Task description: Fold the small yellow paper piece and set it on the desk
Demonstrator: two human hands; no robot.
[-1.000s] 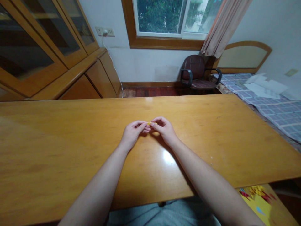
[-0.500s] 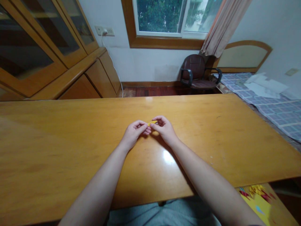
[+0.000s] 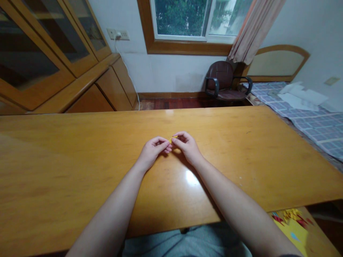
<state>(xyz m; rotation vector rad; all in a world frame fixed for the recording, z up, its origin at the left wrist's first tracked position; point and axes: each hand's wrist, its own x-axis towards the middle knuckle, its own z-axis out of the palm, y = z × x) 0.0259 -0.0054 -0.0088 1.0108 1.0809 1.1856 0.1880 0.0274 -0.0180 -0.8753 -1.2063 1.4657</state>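
My left hand and my right hand meet fingertip to fingertip over the middle of a long wooden table. Between them sits a small yellow piece of paper, pinched from both sides by curled fingers. Most of the paper is hidden by my fingertips; only a thin yellow sliver shows. Both wrists rest low near the tabletop.
Wooden cabinets with glass doors line the left wall. Beyond the table stands a dark office chair under a window. A bed with a checked cover lies to the right. At lower right, a yellow tray with colourful paper bits sits below the table edge.
The yellow paper has tilted up slightly and shows less between my fingertips. My hands have hardly moved.
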